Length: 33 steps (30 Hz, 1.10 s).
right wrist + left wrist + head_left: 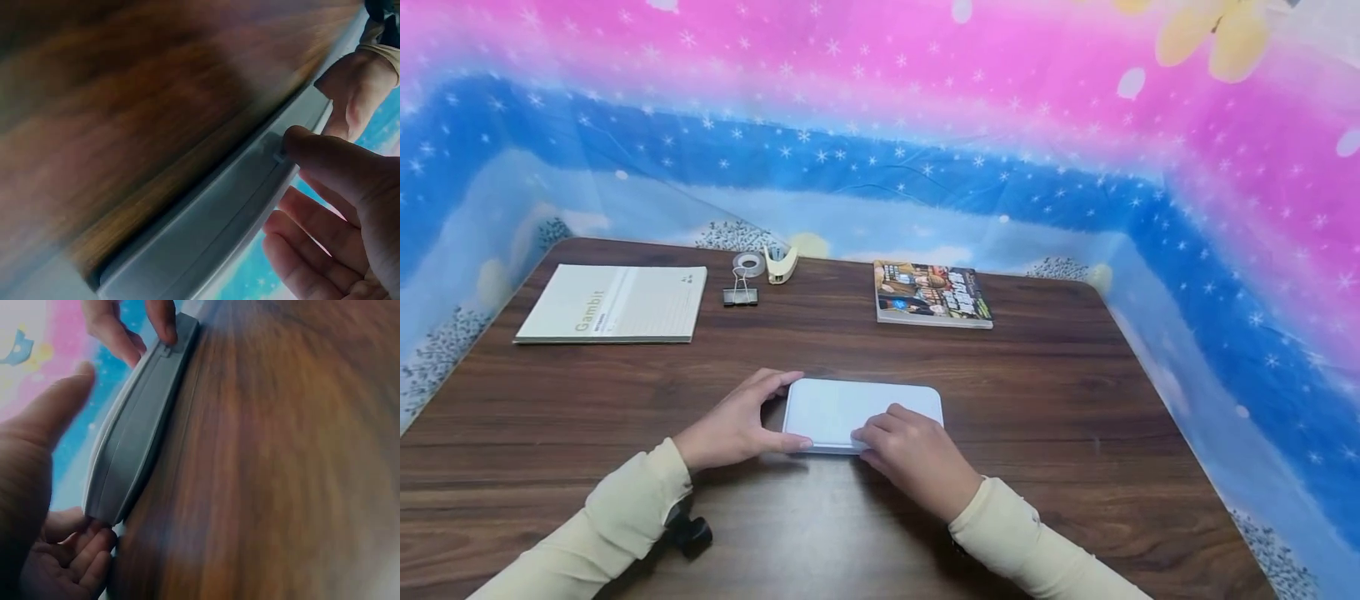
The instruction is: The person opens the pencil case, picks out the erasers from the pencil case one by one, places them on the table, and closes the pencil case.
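A flat white plastic case lies closed on the dark wood table, near the front middle. My left hand holds its left end, index finger at the far corner and thumb at the near corner. My right hand rests on the near right part, fingers curled over the lid. In the right wrist view my right thumb presses a small latch on the case's front edge. In the left wrist view the case is seen edge-on, with my left hand's fingers at its corner.
At the back of the table lie a pale notebook, a black binder clip, a tape roll, a cream stapler and a colourful book. Pink and blue starry cloth rings the table.
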### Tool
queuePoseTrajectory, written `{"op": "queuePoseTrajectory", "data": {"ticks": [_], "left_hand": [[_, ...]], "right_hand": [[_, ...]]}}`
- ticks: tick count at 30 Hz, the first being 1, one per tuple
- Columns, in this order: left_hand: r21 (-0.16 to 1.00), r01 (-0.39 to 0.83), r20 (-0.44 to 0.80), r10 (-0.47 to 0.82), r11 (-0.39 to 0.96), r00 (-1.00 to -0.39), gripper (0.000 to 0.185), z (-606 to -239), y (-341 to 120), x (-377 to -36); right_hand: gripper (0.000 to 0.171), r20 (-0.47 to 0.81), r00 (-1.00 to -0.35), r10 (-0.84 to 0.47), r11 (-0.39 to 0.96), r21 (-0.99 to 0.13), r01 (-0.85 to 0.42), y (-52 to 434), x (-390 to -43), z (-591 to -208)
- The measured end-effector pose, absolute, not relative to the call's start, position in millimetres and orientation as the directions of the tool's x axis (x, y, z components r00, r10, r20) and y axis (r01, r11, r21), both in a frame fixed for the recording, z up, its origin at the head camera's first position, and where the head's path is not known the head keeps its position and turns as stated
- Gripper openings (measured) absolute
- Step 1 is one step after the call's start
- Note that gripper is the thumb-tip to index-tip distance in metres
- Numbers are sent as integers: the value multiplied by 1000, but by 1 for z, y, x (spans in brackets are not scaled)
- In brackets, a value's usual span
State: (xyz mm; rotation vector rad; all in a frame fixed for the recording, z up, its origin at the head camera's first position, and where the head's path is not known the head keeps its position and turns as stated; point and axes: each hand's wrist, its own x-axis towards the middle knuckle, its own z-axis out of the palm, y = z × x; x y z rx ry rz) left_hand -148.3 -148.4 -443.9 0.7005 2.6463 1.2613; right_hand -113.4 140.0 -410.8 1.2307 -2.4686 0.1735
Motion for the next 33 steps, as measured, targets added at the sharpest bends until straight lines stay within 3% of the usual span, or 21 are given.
{"op": "queuePoseTrajectory", "data": {"ticks": [6,17,28,33], "left_hand": [[724,390,102,472,568,-876,103,-453,-145,-148],[672,470,186,484,572,-855,92,-456,-142,-152],[605,492,183,492,626,-851,92,-451,-141,-158],[609,495,188,494,619,-849,92,-452,-143,-156]], "right_hand": [[24,369,-545,-753,607,71,-792,140,-115,-414],[25,371,-494,-786,574,143,-806,136,-119,-414],[28,400,-388,-830,499,224,-837,134,-125,-414],[27,399,-406,-822,510,201,-837,139,-127,-415]]}}
